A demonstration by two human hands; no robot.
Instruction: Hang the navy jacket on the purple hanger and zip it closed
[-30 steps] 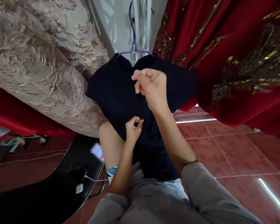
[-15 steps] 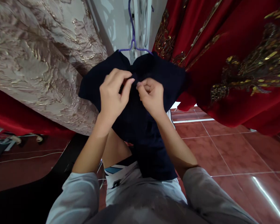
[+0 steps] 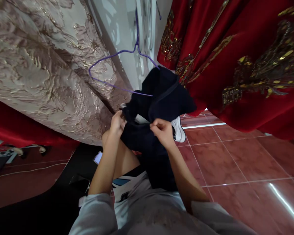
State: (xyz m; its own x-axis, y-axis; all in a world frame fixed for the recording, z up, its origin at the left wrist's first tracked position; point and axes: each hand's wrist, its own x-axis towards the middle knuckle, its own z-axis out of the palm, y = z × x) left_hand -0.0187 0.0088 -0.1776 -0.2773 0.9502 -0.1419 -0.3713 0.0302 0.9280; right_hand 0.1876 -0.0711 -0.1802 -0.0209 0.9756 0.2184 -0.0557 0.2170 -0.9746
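Observation:
A dark navy garment, seemingly a shirt [image 3: 171, 94], hangs by one shoulder from the right end of a purple wire hanger [image 3: 122, 51]. The hanger's left arm is bare. My left hand [image 3: 117, 123] is closed on the garment's left side, near a small white tag-like patch. My right hand [image 3: 163, 130] pinches the fabric edge at the middle of the front. Between the hands the opening gapes and something pale shows through it. The lower part of the garment drapes down over my lap.
Pale embossed cloth [image 3: 51, 75] hangs on the left and a red embroidered gown [image 3: 210, 65] on the right. Behind the hanger stands a white rack [image 3: 145, 32]. A phone [image 3: 98, 158] lies on a black surface [image 3: 51, 195] beside my leg. The floor [image 3: 225, 147] has red tiles.
The garment's left shoulder has come off the hanger, whose left arm now shows bare. Both hands have moved down, the left one outward to the garment's side.

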